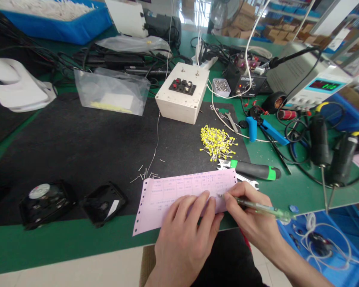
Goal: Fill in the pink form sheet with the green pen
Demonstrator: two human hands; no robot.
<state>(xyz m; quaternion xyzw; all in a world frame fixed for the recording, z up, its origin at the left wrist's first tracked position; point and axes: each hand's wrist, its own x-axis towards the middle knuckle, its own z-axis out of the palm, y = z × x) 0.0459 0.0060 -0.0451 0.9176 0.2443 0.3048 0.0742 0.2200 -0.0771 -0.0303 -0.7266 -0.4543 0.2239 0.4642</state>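
A pink printed form (pixel 155 203) with punched holes along its left edge lies at the bench's front edge. My left hand (pixel 188 227) rests flat on it, fingers stretched out and slightly spread. In my right hand (pixel 254 211) is a green see-through pen (pixel 266 208), gripped between thumb and fingers, its tip at the right part of the form. Just behind the form lies a heap of yellow-tipped terminals (pixel 217 142). A black-and-green handled tool (pixel 255 169) and a wrench (pixel 247 181) lie by its upper right corner.
A beige switch box (pixel 182 93) stands mid-bench, with a clear plastic bin (pixel 112 93) to its left. Two black housing parts, one nearer (pixel 103 204) and one farther left (pixel 48 203), lie at front left. Blue pliers (pixel 265 127) and two black-handled irons (pixel 318 139) are at right.
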